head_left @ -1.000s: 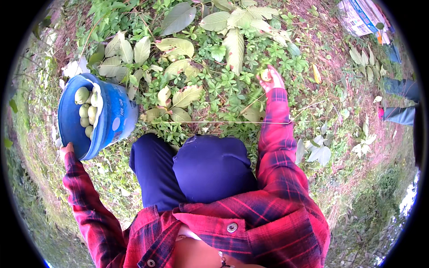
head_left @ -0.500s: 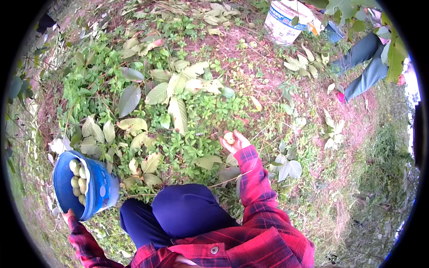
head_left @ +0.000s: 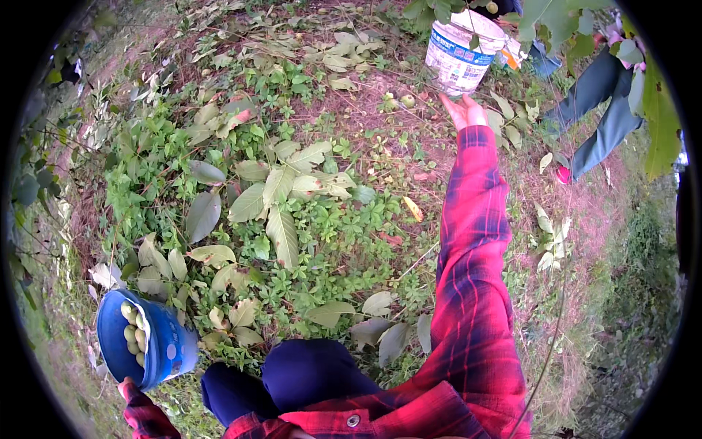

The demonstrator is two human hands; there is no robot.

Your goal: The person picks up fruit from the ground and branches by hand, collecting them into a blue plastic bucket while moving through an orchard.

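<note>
At lower left my left hand [head_left: 128, 388] is closed on the rim of a tilted blue bucket [head_left: 164, 361], which holds several green-yellow round fruits [head_left: 132, 333]. My right arm reaches far forward, and my right hand [head_left: 465, 111] has its fingers spread, with no fruit visible in it. Just beyond those fingertips is a white bucket with blue print [head_left: 457, 62]. A small round fruit [head_left: 492, 7] shows above that bucket, among leaves. More small fruits [head_left: 406, 100] lie on the ground left of my right hand.
Another person's grey-blue trouser legs [head_left: 599, 124] and a pink shoe [head_left: 563, 173] are at upper right, near a blue object [head_left: 543, 58]. Leafy branches [head_left: 654, 110] hang along the right edge. Low plants and large fallen leaves [head_left: 281, 234] cover the ground; my knees [head_left: 311, 373] are below.
My right arm has stretched forward toward the white bucket, and the pale fruit it held is gone from my fingers. The view has tilted forward, placing the blue bucket lower in the picture.
</note>
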